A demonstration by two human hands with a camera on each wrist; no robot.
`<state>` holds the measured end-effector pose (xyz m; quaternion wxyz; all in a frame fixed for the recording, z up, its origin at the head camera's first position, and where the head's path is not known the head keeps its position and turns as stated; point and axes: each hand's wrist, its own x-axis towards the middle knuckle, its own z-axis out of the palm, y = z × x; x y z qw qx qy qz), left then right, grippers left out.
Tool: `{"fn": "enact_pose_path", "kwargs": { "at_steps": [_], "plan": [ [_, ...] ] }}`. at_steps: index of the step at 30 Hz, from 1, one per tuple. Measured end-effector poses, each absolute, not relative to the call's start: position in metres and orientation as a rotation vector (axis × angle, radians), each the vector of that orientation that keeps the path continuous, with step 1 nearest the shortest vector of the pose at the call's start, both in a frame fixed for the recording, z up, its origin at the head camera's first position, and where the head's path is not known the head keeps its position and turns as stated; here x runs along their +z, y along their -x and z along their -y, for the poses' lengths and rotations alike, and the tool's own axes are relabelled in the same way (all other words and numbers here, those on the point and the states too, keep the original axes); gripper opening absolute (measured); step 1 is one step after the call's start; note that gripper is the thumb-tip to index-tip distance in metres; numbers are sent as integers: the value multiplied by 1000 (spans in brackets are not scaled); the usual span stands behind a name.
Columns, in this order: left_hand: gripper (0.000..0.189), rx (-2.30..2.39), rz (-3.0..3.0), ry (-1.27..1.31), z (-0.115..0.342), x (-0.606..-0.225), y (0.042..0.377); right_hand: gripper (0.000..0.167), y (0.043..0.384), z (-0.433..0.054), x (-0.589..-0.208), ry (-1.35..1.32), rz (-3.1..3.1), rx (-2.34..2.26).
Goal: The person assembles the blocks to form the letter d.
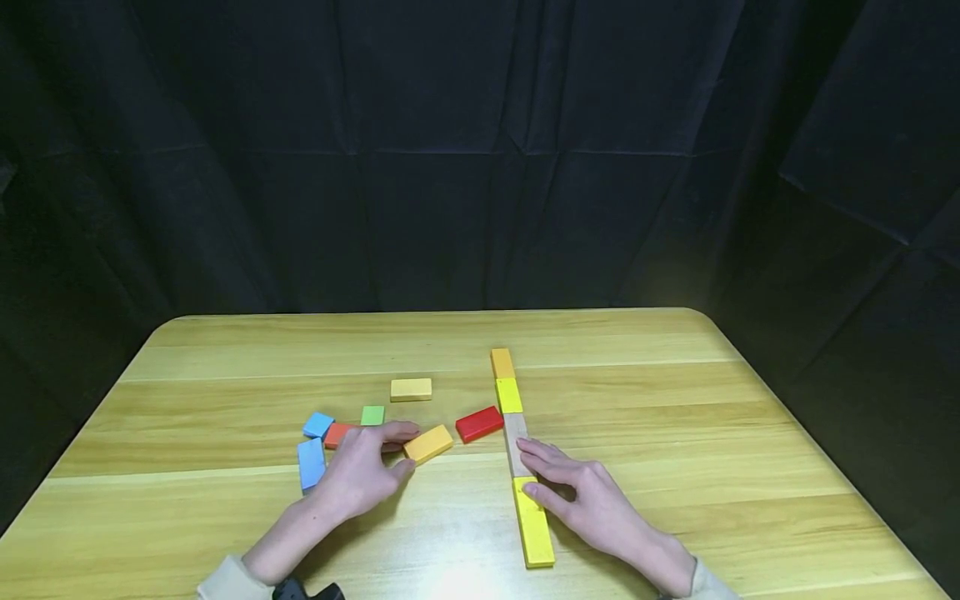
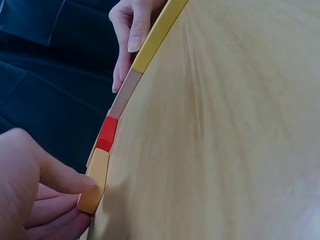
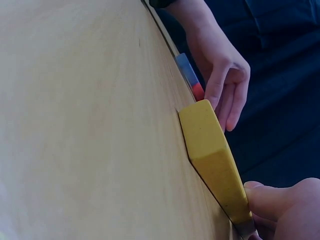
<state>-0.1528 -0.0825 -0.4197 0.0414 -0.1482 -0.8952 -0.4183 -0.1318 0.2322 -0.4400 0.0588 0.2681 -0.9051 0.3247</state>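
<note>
My left hand [image 1: 363, 468] pinches the near-left end of a light orange block [image 1: 428, 445], thumb on one side and fingers on the other. In the left wrist view the thumb presses on this orange block [image 2: 95, 182]. To its right, a red block [image 1: 479, 424] lies at an angle, its corner close to a row of blocks. My right hand [image 1: 592, 500] rests on that row with loosely extended fingers. Its fingertips touch a greyish wood block [image 1: 516, 450], and the thumb lies on the long yellow block [image 1: 533, 529] at the row's near end.
Farther up the row are a shorter yellow block [image 1: 508, 396] and an orange block [image 1: 502, 363]. A pale yellow block [image 1: 411, 390] lies behind the left hand. Around that hand sit a green block [image 1: 372, 415], a red-orange block [image 1: 338, 434] and two blue blocks [image 1: 311, 463]. Dark curtains [image 1: 480, 167] surround the table.
</note>
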Motion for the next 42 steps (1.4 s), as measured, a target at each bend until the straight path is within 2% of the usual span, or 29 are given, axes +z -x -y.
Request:
{"fn": "enact_pose_path", "kwargs": {
  "at_steps": [13,33,42],
  "plan": [
    [39,-1285,2689,530,76,-427,152,47,132,-233,-440,-813,2741,999],
    [42,-1303,2699,497,76,-429,153,47,132,-232,-439,-809,2740,991],
    [38,-1320,2689,511,78,-429,155,47,133,-232,-440,-808,2742,998]
  ]
}}
